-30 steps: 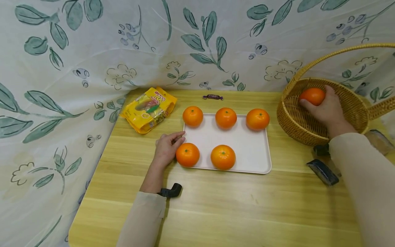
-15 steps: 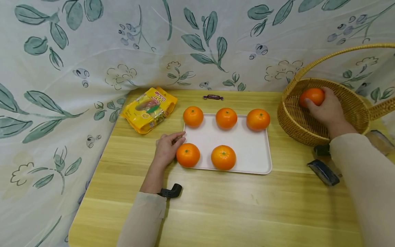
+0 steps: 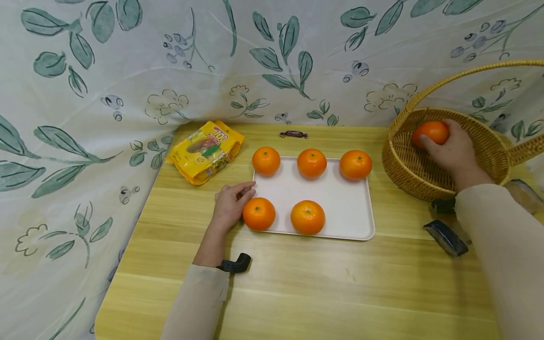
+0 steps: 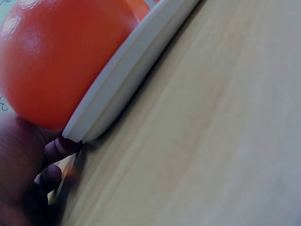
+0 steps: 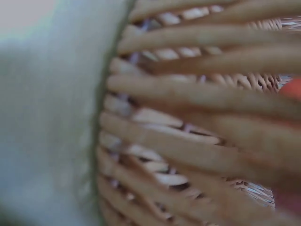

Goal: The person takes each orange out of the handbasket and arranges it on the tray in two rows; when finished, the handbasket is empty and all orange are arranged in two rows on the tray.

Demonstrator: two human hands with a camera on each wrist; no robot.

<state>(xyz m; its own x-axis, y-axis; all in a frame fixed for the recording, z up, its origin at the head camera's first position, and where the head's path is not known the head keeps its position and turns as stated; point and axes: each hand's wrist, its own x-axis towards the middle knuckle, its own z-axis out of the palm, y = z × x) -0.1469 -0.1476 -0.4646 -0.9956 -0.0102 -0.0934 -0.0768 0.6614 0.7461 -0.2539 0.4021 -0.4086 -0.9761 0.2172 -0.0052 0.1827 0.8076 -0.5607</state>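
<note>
Several oranges lie on a white tray [image 3: 340, 208]: a back row with an orange [image 3: 355, 165] at its right end, and a front row with an orange [image 3: 259, 214] at the left corner. My left hand [image 3: 229, 204] holds the tray's left rim beside that corner orange; the left wrist view shows curled fingers [image 4: 61, 148] at the tray's underside. Inside the wicker basket [image 3: 408, 177], at the right, my right hand [image 3: 456, 148] grips a redder orange [image 3: 430, 133]. The right wrist view is mostly blurred wickerwork, with a bit of red at its right edge.
A yellow candy bag [image 3: 206, 151] lies at the back left. Behind the tray is a purple wrapped candy [image 3: 293, 134]. The basket's tall handle [image 3: 459, 75] arches above it. A dark packet [image 3: 446, 237] lies near the right sleeve. Patterned cloth [image 3: 212, 61] hangs behind the table.
Hardly anything differs. The right hand stays in the basket with the orange, its thumb slightly shifted over the fruit. The left hand and the tray keep their place.
</note>
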